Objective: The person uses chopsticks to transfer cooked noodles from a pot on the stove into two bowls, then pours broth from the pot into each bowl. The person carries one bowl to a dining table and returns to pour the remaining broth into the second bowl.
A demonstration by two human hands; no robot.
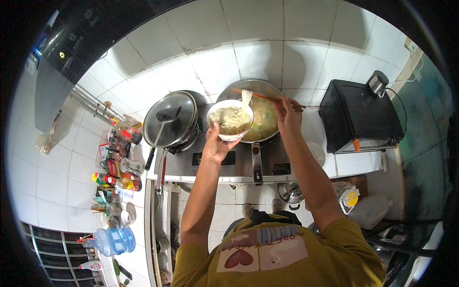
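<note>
My left hand [218,145] holds up a white bowl [233,137] from below, its thumb over the near rim. Cooked noodles [235,120] lie inside the bowl. In my right hand [288,114] is a pair of wooden chopsticks [263,97], reaching left above the bowl. A bundle of noodles hangs from them down to the bowl's right side. Behind and to the right of the bowl, a frying pan [256,161] on the stove holds yellowish broth [263,120] with green pieces. The bowl hides part of the pan's left side.
A lidded pan [172,114] with a spatula [160,132] across its lid occupies the left burner. A black toaster oven [362,111] stands right of the stove, a metal cup [378,82] on top. Bottles [131,184] and a blue water jug [114,241] line the left counter.
</note>
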